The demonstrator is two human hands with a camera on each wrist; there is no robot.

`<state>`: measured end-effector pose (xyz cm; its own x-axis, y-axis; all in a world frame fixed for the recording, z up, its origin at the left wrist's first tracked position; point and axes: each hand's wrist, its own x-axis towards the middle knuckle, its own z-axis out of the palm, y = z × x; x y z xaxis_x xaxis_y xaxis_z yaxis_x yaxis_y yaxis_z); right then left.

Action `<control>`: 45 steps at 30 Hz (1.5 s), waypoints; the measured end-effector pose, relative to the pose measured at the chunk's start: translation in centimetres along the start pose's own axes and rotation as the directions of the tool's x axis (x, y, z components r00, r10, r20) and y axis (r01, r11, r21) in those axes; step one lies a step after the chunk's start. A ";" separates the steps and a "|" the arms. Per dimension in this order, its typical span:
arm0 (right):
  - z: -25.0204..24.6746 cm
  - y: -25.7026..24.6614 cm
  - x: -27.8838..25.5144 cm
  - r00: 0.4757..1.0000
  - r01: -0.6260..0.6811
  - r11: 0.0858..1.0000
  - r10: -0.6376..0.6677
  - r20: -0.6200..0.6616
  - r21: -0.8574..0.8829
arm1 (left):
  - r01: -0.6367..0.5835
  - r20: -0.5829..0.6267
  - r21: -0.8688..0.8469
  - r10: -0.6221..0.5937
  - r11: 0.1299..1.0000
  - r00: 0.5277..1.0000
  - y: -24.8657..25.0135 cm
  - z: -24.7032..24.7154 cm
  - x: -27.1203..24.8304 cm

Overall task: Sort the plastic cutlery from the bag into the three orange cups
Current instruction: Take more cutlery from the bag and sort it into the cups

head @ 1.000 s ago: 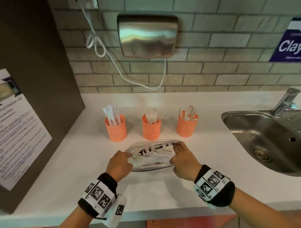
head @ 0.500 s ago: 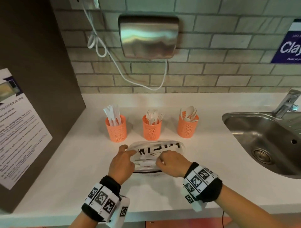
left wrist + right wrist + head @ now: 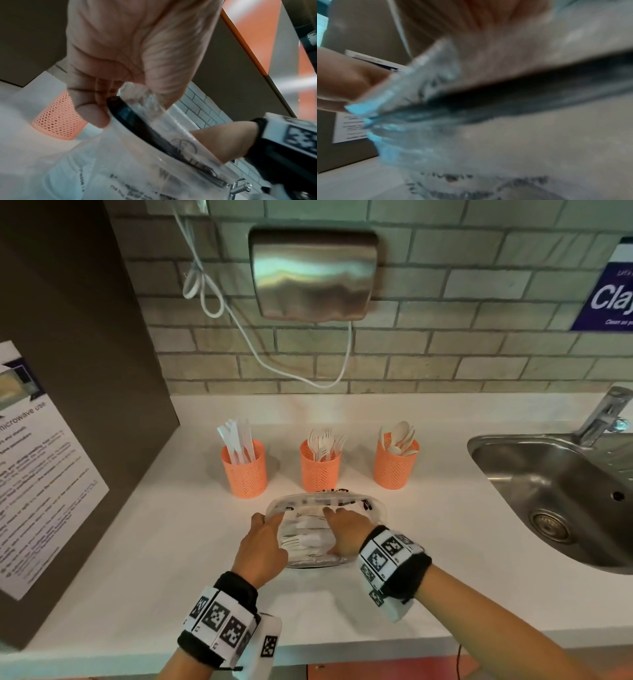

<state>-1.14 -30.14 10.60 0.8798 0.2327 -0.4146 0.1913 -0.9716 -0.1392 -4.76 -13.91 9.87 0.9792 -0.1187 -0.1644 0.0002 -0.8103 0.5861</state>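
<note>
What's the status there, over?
Left hand pinches bag edge. Right hand reaching inside, grip unclear. Cutlery still in bag. Three orange cups unobstructed.

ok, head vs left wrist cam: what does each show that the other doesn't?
Head only: all three orange cups, knives in the left cup, forks in the middle cup, spoons in the right cup; the sink; the right hand reaching into the bag.

Left wrist only: the left hand in close-up, its fingers pinching the bag's edge, and small print on the plastic.

Both: the bag, the left hand, the right wrist, one orange cup, the tap, the tiled wall.
</note>
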 end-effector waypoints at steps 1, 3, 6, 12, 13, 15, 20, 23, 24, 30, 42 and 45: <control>-0.2 -0.2 0.6 1.000 0.014 1.000 -0.014 0.015 0.017 | -0.002 0.003 -0.002 0.002 1.000 1.000 0.0 0.0 0.0; -0.5 -0.4 1.7 0.999 0.040 0.998 -0.041 0.035 0.047 | 0.002 0.013 -0.007 -0.002 1.000 1.000 -0.1 -0.1 -0.1; -0.1 -0.2 2.9 0.995 0.063 0.996 -0.067 0.067 0.068 | 0.008 0.032 -0.001 -0.008 1.000 0.999 -0.2 0.1 -0.2; 1.5 0.8 3.3 0.996 0.083 0.996 -0.081 -0.029 0.045 | 0.036 0.002 0.007 -0.036 0.999 0.999 -0.6 -0.4 -0.3; 1.5 0.9 3.4 0.997 0.078 0.995 -0.077 -0.032 0.061 | 0.032 -0.007 0.005 -0.032 0.999 0.999 -0.5 -0.5 -0.2; 1.4 0.9 3.6 0.997 0.071 0.991 -0.069 -0.019 0.116 | 0.024 -0.020 0.006 -0.024 1.000 1.000 -0.4 -0.8 0.1; 1.3 0.5 3.6 0.995 0.097 0.983 -0.099 0.011 0.155 | 0.016 -0.029 0.009 -0.016 1.000 0.999 0.0 -0.9 0.1; 1.6 -0.3 3.4 0.989 0.148 0.978 -0.144 -0.037 0.148 | 0.007 -0.038 0.002 -0.007 1.000 0.999 0.1 -1.0 0.0; 1.7 -0.6 3.4 0.987 0.161 0.976 -0.156 -0.047 0.144 | 0.006 -0.038 0.000 -0.006 1.000 0.999 0.1 -1.0 0.0; 2.2 0.0 3.8 0.990 0.142 0.976 -0.141 -0.021 0.162 | 0.018 -0.026 -0.004 -0.018 1.000 0.999 -0.2 -0.9 -0.2; 1.5 0.5 2.8 0.993 0.116 0.980 -0.114 -0.021 0.160 | 0.031 -0.021 -0.014 -0.032 0.999 0.999 -0.4 -0.8 0.0; 1.5 0.6 2.6 0.992 0.127 0.976 -0.125 -0.023 0.179 | 0.028 -0.032 -0.020 -0.029 0.999 0.999 -0.4 -0.8 -0.1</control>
<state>0.58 -30.09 8.06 0.8586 0.3516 -0.3730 0.2209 -0.9105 -0.3497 -4.66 -13.12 10.34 0.9849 -0.0765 -0.1556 0.0321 -0.8014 0.5973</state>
